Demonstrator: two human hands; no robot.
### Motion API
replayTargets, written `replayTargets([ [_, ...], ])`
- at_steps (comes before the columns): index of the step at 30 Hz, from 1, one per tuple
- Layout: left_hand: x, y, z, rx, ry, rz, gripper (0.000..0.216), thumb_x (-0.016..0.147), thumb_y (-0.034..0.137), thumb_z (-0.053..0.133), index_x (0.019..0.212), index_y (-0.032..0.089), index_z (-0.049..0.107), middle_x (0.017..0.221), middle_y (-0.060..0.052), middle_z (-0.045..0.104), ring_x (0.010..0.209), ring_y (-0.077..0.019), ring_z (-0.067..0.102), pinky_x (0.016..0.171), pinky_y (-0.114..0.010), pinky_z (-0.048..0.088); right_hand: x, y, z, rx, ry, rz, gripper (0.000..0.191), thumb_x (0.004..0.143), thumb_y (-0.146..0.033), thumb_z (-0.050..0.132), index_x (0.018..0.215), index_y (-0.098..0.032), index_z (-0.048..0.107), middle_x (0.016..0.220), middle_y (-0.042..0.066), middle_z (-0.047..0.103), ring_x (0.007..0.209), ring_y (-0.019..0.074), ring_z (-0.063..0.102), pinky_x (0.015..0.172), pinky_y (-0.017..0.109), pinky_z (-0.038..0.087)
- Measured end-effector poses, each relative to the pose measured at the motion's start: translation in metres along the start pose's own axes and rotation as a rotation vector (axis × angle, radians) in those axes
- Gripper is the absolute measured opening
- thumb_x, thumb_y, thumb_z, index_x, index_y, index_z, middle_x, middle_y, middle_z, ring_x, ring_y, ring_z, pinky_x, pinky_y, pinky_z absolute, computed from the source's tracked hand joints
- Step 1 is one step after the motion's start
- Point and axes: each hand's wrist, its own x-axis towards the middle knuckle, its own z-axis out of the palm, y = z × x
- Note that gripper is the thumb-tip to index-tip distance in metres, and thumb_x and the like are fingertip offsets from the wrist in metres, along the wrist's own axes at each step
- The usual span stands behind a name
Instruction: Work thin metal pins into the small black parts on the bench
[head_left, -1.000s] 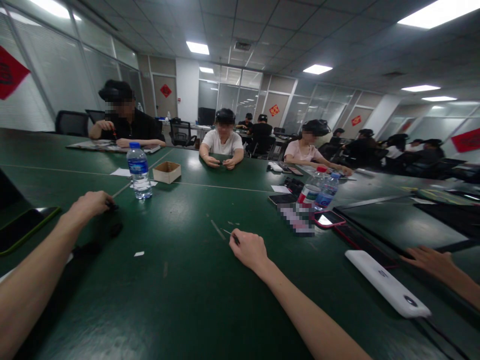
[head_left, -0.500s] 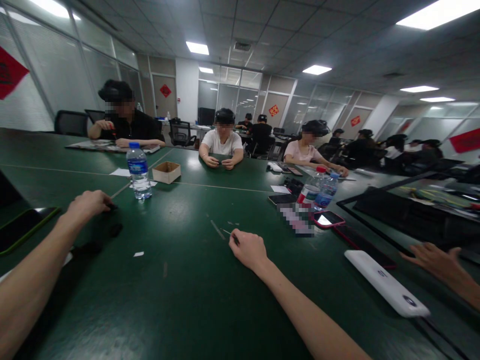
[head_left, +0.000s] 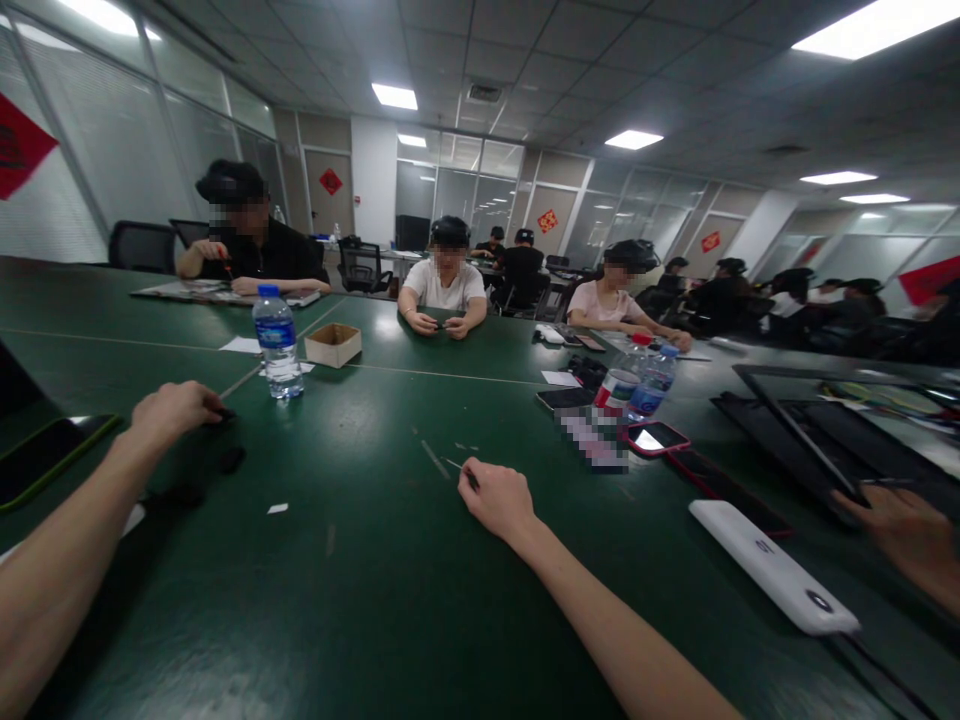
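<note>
My right hand (head_left: 499, 497) rests on the green table (head_left: 360, 560) near the middle. It is closed around a tool with a dark handle, whose thin metal tip (head_left: 451, 463) sticks out to the left; the exact kind is hidden by the fingers. My left hand (head_left: 176, 405) reaches out at the left, with fingers pinched on a small black piece (head_left: 225, 413) at the tabletop. Another small black piece (head_left: 232, 460) lies just below that hand. A small white scrap (head_left: 277, 508) is on the table between my arms.
A water bottle (head_left: 277, 345) and an open box (head_left: 333, 346) stand beyond my left hand. A green-edged phone (head_left: 56, 455) lies left. Rightward are two bottles, phones (head_left: 658, 438), a white power bank (head_left: 772, 565) and a co-worker's hand (head_left: 904, 530) at a black frame (head_left: 806, 425). People sit opposite.
At the right, the co-worker's hand has taken hold of the black frame, which is now lifted and shifted right. My own hands have stayed in place.
</note>
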Motion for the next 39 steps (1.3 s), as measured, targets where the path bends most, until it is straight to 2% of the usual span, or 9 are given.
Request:
replayTargets([
  [5, -0.006, 0.005, -0.001, 0.006, 0.006, 0.002, 0.034, 0.078, 0.038, 0.059, 0.109, 0.027, 0.068, 0.109, -0.011, 0.065, 0.097, -0.0317, 0.060, 0.076, -0.041, 0.049, 0.000, 0.000, 0.000, 0.013, 0.001, -0.015, 0.029, 0.095, -0.038, 0.036, 0.096, -0.023, 0.062, 0.086, 0.001, 0.069, 0.069, 0.0120, 0.063, 0.061, 0.022, 0.044],
  [12, -0.025, 0.025, 0.004, 0.135, 0.083, -0.001, 0.036, 0.083, 0.034, 0.051, 0.110, 0.019, 0.068, 0.103, -0.018, 0.065, 0.091, -0.0334, 0.062, 0.072, -0.041, 0.050, 0.000, -0.002, 0.000, -0.029, 0.007, 0.013, 0.031, 0.095, -0.039, 0.035, 0.098, -0.024, 0.062, 0.088, 0.002, 0.070, 0.073, 0.0137, 0.064, 0.064, 0.023, 0.044],
  [19, -0.043, 0.046, 0.015, 0.215, 0.164, 0.015, 0.035, 0.087, 0.023, 0.038, 0.095, 0.011, 0.069, 0.098, -0.023, 0.065, 0.085, -0.0367, 0.063, 0.065, -0.042, 0.049, -0.001, -0.002, -0.003, -0.022, -0.012, 0.006, 0.033, 0.096, -0.039, 0.035, 0.102, -0.024, 0.063, 0.088, 0.003, 0.070, 0.076, 0.0147, 0.065, 0.069, 0.026, 0.046],
  [26, -0.044, 0.057, 0.020, 0.233, 0.145, 0.042, 0.029, 0.082, 0.018, 0.044, 0.093, 0.007, 0.068, 0.097, -0.024, 0.064, 0.085, -0.0357, 0.062, 0.066, -0.044, 0.048, -0.002, -0.003, -0.004, -0.035, -0.025, 0.011, 0.033, 0.096, -0.038, 0.035, 0.103, -0.023, 0.063, 0.090, 0.004, 0.070, 0.077, 0.0144, 0.065, 0.069, 0.025, 0.047],
  [39, -0.041, 0.064, 0.017, 0.250, 0.095, 0.099, 0.025, 0.081, 0.016, 0.044, 0.084, 0.011, 0.068, 0.093, -0.021, 0.066, 0.084, -0.0341, 0.063, 0.069, -0.046, 0.047, -0.007, -0.004, -0.004, -0.016, 0.016, -0.009, 0.028, 0.095, -0.037, 0.037, 0.095, -0.023, 0.061, 0.089, 0.002, 0.070, 0.075, 0.0132, 0.064, 0.063, 0.022, 0.043],
])
